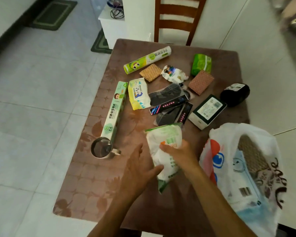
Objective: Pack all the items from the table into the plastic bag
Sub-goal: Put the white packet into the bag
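The lower part of the white packet (162, 151) is covered by the right hand (179, 152) and partly by the left hand (140, 170), so its print cannot be read. Both forearms are cut off by the bottom edge. The plastic bag (246, 168) is cropped at the lower right, and the box and ribbed item inside it are only partly seen through its mouth. The near edge of the table (92, 185) is hidden behind the arms. The chair (176, 19) is cut by the top edge. A blurred shape at the upper right corner cannot be identified.
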`<state>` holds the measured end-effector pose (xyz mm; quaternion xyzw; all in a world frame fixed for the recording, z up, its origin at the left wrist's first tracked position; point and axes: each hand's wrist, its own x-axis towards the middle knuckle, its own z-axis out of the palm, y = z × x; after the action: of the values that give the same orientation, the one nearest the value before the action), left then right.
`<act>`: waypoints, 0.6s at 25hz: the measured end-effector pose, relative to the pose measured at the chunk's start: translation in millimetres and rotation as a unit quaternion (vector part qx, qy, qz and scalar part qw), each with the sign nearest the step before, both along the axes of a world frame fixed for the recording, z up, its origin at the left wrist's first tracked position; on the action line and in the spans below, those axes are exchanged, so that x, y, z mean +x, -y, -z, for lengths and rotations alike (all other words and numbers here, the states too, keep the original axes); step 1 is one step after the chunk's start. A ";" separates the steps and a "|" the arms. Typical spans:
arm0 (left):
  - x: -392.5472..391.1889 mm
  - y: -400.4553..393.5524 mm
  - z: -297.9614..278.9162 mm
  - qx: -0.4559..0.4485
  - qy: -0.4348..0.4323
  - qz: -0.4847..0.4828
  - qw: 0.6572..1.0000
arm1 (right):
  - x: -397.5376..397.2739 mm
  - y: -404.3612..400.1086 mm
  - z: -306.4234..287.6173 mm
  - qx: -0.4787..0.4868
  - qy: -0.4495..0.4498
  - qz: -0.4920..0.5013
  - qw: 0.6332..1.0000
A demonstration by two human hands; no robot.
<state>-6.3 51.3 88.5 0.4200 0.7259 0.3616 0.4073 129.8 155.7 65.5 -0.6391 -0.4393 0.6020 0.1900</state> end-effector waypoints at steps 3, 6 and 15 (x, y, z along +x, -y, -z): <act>34.5 -24.3 -20.1 -0.025 0.231 -0.045 0.971 | 48.8 30.2 -51.7 0.026 -0.085 -0.013 0.996; 75.6 -38.8 -34.1 -0.061 0.416 0.000 0.907 | 117.9 39.2 -72.0 0.024 -0.146 0.031 0.988; 209.3 -63.9 -4.0 -0.074 -0.161 0.345 0.922 | 270.7 42.8 -65.8 0.018 0.016 0.287 0.958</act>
<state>203.0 115.2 92.5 0.6656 0.6165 0.0721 0.4145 400.5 112.9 131.3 -0.7441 -0.2510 0.5039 0.3596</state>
